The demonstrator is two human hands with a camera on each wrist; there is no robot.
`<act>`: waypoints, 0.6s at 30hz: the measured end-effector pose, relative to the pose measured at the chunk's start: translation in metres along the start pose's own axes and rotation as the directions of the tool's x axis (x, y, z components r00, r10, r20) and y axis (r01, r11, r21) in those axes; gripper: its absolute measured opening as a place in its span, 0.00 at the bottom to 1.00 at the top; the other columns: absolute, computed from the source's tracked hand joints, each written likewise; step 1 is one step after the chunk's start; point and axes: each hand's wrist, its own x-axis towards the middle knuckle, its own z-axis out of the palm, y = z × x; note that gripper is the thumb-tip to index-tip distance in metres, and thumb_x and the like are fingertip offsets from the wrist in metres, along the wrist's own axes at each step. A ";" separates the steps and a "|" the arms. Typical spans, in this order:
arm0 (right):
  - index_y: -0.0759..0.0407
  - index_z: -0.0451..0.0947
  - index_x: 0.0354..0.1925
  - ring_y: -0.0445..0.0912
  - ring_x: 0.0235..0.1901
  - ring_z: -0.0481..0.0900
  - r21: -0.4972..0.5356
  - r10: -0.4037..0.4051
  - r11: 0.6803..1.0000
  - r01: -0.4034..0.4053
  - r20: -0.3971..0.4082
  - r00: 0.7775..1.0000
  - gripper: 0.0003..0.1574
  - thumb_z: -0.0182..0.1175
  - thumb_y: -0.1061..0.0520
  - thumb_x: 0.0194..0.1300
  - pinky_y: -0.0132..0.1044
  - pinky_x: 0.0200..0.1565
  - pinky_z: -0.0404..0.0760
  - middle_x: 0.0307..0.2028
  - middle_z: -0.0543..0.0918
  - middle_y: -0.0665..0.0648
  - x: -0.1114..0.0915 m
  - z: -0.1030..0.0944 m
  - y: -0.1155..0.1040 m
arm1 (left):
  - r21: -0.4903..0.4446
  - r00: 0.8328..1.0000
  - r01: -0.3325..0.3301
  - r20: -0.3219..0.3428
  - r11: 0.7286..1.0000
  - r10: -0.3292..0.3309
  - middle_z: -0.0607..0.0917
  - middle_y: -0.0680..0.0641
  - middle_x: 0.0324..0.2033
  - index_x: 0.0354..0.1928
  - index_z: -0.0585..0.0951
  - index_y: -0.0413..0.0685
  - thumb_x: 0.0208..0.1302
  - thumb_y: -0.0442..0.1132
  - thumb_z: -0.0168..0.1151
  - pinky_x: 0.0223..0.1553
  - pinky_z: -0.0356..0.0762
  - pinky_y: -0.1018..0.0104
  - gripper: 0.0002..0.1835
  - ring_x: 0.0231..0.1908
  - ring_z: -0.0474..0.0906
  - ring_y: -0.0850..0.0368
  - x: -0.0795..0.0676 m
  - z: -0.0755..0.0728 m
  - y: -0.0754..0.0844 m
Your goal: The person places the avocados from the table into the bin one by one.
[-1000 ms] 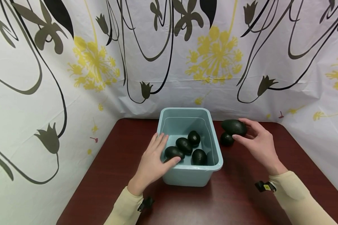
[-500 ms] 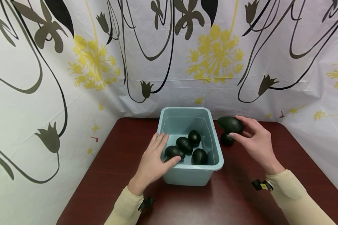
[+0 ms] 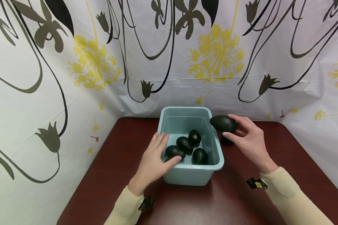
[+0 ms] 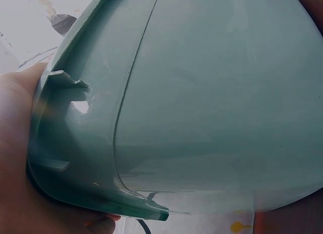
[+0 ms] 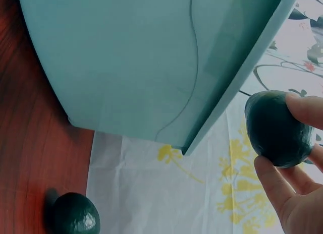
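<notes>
A dark green avocado (image 3: pixel 223 123) is pinched between the thumb and fingers of my right hand (image 3: pixel 249 139), raised beside the bin's right rim. In the right wrist view this avocado (image 5: pixel 277 128) shows end-on at the fingertips. My left hand (image 3: pixel 152 162) rests over the near left corner of the light blue plastic bin (image 3: pixel 192 175), fingers extended along its rim. Several avocados (image 3: pixel 184 145) lie on the bin's floor, one partly covered by my left thumb. Another avocado (image 5: pixel 75 214) sits on the table right of the bin, mostly hidden behind the held one in the head view.
The bin stands on a dark red-brown wooden table (image 3: pixel 115 175) near its back edge. A white curtain (image 3: pixel 146 72) with yellow and grey flower prints hangs behind and along both sides. The left wrist view is filled by the bin's outer wall (image 4: pixel 217 103).
My right hand has moved left and slightly up with the avocado, bringing it from over the table to the bin's right rim. My left hand has stayed in place.
</notes>
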 end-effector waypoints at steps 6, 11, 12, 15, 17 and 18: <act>0.47 0.78 0.64 0.45 0.52 0.80 -0.007 0.011 1.000 -0.011 0.018 1.000 0.41 0.76 0.67 0.54 0.31 0.48 0.81 0.55 0.79 0.55 0.001 0.005 -0.015 | 0.004 1.000 -0.002 0.002 1.000 0.001 0.61 0.50 0.76 0.76 0.64 0.50 0.61 0.74 0.57 0.67 0.60 0.38 0.50 0.77 0.47 0.48 0.000 0.000 0.000; 0.49 0.78 0.64 0.45 0.51 0.80 0.018 -0.004 1.000 0.003 0.034 0.999 0.41 0.76 0.67 0.53 0.33 0.48 0.81 0.54 0.79 0.56 0.002 0.010 -0.016 | 0.008 1.000 -0.006 0.003 1.000 0.006 0.61 0.50 0.76 0.77 0.64 0.52 0.61 0.75 0.56 0.67 0.60 0.39 0.50 0.77 0.47 0.48 0.000 0.000 0.000; 0.49 0.78 0.64 0.45 0.51 0.80 0.020 -0.005 1.000 0.005 0.038 0.999 0.41 0.76 0.67 0.53 0.33 0.48 0.81 0.54 0.79 0.56 0.003 0.011 -0.016 | 0.008 1.000 -0.006 0.004 1.000 0.006 0.61 0.50 0.76 0.77 0.64 0.52 0.61 0.75 0.56 0.67 0.60 0.39 0.49 0.77 0.47 0.48 0.000 0.000 0.000; 0.49 0.78 0.64 0.45 0.51 0.80 0.023 -0.004 1.000 0.003 0.052 0.999 0.41 0.77 0.66 0.53 0.33 0.48 0.81 0.54 0.79 0.55 0.003 0.013 -0.015 | 0.008 1.000 -0.006 0.003 1.000 0.006 0.61 0.50 0.76 0.77 0.64 0.52 0.61 0.74 0.56 0.67 0.60 0.39 0.49 0.77 0.47 0.48 0.000 0.000 0.000; 0.48 0.77 0.64 0.45 0.51 0.80 0.017 0.003 1.000 -0.004 0.064 0.998 0.40 0.76 0.65 0.54 0.33 0.48 0.81 0.54 0.79 0.54 0.004 0.015 -0.015 | 0.010 1.000 -0.004 0.004 1.000 0.003 0.60 0.50 0.76 0.77 0.63 0.53 0.61 0.75 0.56 0.68 0.59 0.40 0.49 0.77 0.47 0.49 0.000 0.001 0.000; 0.48 0.77 0.65 0.45 0.51 0.80 0.013 0.007 1.000 -0.008 0.069 0.998 0.40 0.76 0.65 0.55 0.32 0.48 0.81 0.54 0.79 0.54 0.004 0.015 -0.015 | 0.011 1.000 -0.002 0.006 1.000 0.002 0.60 0.51 0.76 0.77 0.63 0.53 0.61 0.75 0.56 0.68 0.59 0.40 0.49 0.77 0.46 0.49 0.000 0.001 0.000</act>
